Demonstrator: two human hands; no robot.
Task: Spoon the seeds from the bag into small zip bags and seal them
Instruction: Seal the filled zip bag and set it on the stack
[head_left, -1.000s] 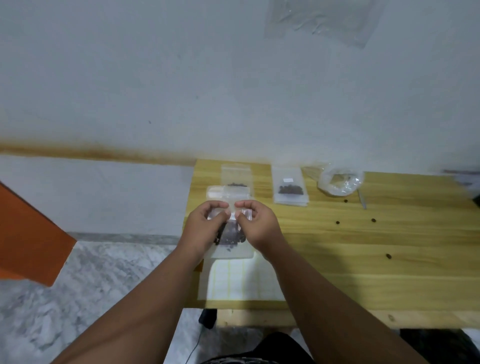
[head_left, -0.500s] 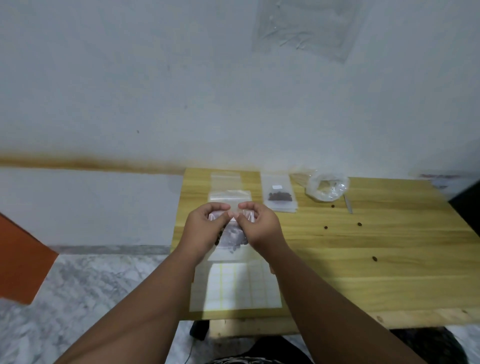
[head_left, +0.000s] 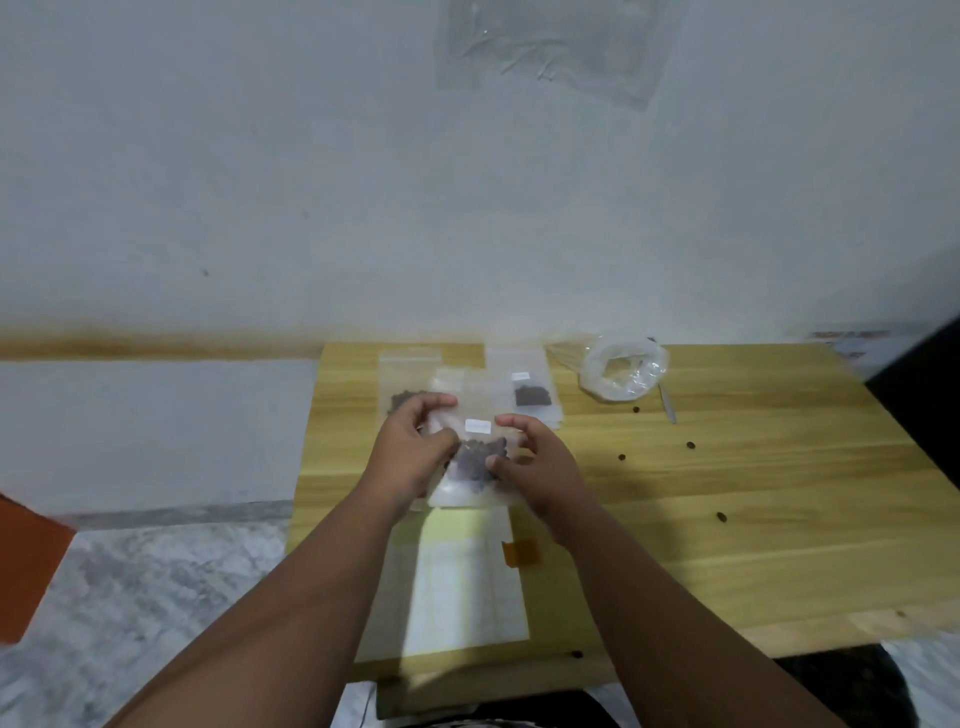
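Left hand (head_left: 410, 457) and right hand (head_left: 537, 470) pinch the side edges of a small zip bag (head_left: 467, 491) of dark seeds, fingers curled round it, over the wooden table (head_left: 727, 551); another seeded bag (head_left: 402, 387) and a bag stack (head_left: 531, 392) lie behind, near the far edge. A large clear bag (head_left: 621, 371) sits rightward beside a spoon (head_left: 668, 408); loose seeds (head_left: 690, 445) dot the open boards.

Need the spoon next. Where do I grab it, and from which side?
Pinch the spoon by its free handle end, coming from the near side. Its far end meets the seed bag, and it lies flat on the table, so that end looks easiest.
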